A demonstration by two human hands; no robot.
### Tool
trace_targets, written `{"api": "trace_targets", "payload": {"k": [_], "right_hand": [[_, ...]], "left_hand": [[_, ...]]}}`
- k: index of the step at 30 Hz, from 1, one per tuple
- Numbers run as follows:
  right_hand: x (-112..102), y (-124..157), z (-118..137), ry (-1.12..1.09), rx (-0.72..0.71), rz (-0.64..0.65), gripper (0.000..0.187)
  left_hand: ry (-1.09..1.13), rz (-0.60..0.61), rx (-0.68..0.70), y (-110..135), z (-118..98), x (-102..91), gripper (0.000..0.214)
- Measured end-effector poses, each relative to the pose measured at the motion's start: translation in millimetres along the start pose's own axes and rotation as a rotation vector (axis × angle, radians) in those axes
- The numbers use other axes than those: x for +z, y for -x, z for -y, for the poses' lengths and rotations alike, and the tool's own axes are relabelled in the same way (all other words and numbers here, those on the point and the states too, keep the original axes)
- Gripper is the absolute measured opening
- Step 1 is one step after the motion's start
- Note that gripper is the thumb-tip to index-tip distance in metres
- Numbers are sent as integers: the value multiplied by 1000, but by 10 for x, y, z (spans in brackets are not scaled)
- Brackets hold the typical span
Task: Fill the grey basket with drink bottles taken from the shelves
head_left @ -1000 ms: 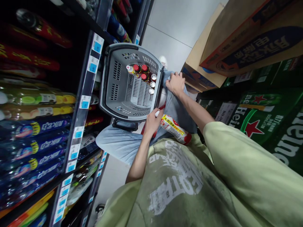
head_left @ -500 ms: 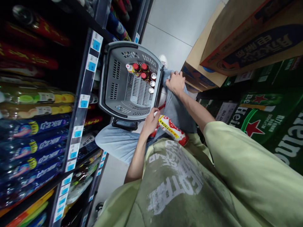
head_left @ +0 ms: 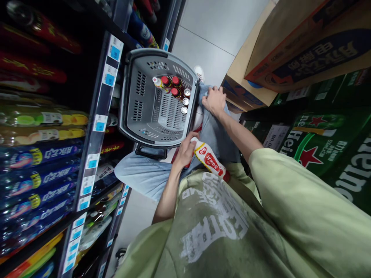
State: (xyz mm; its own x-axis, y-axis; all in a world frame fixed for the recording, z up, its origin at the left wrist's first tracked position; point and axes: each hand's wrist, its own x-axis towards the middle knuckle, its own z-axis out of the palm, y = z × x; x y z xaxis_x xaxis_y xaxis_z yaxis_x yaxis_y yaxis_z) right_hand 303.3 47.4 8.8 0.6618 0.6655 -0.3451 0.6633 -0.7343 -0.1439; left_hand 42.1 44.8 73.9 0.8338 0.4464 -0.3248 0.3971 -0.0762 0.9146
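My left hand (head_left: 185, 151) is closed around the cap end of a white and red drink bottle (head_left: 212, 159). The bottle slants down and right across my lap, its red label patch facing up. My right hand (head_left: 214, 101) rests on my denim-covered knee with its fingers spread. Just beyond my left hand, a grey shopping basket (head_left: 131, 127) stands between the shelf and my knees. Inside it, along its far and right side, are several red-capped bottles (head_left: 175, 92), a white-capped bottle (head_left: 158, 82) and 3 cans (head_left: 185, 101).
On the left, a drinks shelf with price tags (head_left: 100, 123) holds rows of blue bottles (head_left: 43, 175), yellow bottles (head_left: 43, 119) and red cans (head_left: 31, 69). Cardboard cartons (head_left: 304, 50) and green beer packs (head_left: 321, 150) are stacked on the right. Grey floor tiles (head_left: 214, 23) show ahead.
My left hand has turned the bottle about its length, so a red label patch faces up in place of the yellow strip. My right hand stays on the knee.
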Motion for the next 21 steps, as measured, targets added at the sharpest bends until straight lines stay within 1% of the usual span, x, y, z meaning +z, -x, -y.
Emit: {"api": "trace_targets", "payload": {"k": [6,12,14,18,21], "right_hand": [[52,-25,-20,-29,1,-37,51],[51,-25,-15,-40,-2,-28,52],[54,-27,-15,-39,-2,-24,52],[79,-39,-25,-9,-8,-35,52],[81,-38,-23,-5,-2,-47,50]], "left_hand": [[-75,46,18,-43,-46,-22,28],[-90,90,85,-67,-83,-87,31],[-106,115,74,-69,-89,-133,32],[-123,160,5,-61,-97,-216,34],[-92,164,-51,-45,-89,-221,34]]}}
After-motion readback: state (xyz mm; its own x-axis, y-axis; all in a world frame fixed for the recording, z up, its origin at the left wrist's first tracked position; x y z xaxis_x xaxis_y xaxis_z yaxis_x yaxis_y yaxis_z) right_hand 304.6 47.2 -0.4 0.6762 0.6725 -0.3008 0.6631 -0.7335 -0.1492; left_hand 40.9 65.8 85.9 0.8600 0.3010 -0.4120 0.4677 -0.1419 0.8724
